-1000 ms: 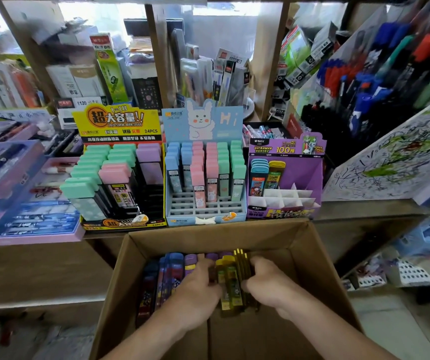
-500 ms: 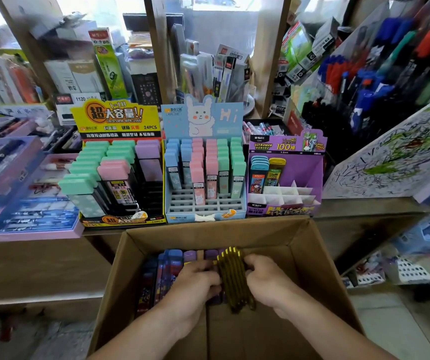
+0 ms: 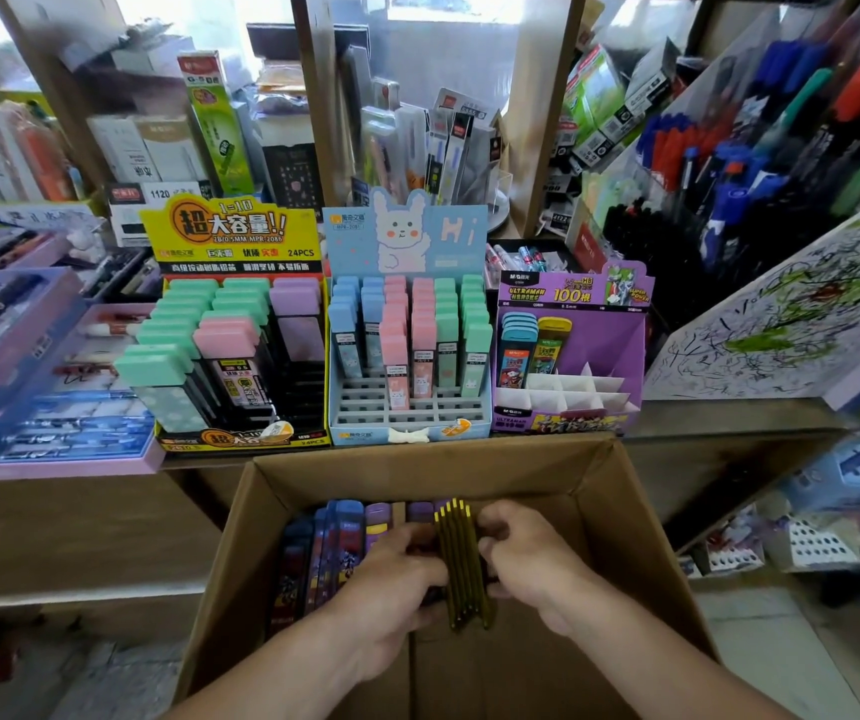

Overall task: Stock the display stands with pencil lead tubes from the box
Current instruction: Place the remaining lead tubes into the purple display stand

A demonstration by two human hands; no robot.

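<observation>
Edgewise, yellow lead tubes (image 3: 461, 561) — slim, translucent, bunched together

Yellow tubes (image 3: 461, 561) (edge-on) between left hand (image 3: 391, 582) and right hand (image 3: 529, 556), in box (image 3: 417, 478)

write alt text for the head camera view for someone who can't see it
The left hand and right hand grip a bundle of yellow lead tubes between them inside an open cardboard box. Behind it on a shelf stand a yellow stand, a blue rabbit stand and a purple stand with most slots unfilled.
</observation>
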